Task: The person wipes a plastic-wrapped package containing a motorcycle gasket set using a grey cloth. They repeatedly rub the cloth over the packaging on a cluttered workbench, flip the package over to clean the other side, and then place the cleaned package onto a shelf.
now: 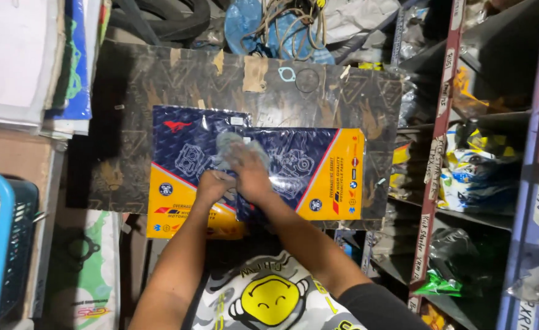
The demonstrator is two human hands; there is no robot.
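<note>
Left hand: (213, 185) lay flat, fingers loosely curled, on the left packet near the middle of the board; pinned it down rather than gripped it.
Right hand: (249, 174) pressed down on a grey cloth, fingers spread over it; clasped the cloth against the plastic.
Grey cloth: (229, 145) bunched, poked out beyond the right fingertips, touched both packets where they overlapped.
Left packet: (180, 156) flat glossy bag, dark blue above and yellow below, reached past the near edge of the board; partly overlapped the right packet.
Right packet: (318, 174) same blue and yellow kind, lay toward the right edge of the board, yellow end nearest that edge.
Board: (129, 91) dark, worn, taped near the far edge; carried both packets.
Ring gaskets: (287, 74) one pale, one dark, side by side near the far edge, well apart from the hands.
Blue basket: (0, 244) stood off the board's left edge, held coloured wires.
Shelves: (483, 122) rose beyond the right edge, stuffed with bagged parts.
</note>
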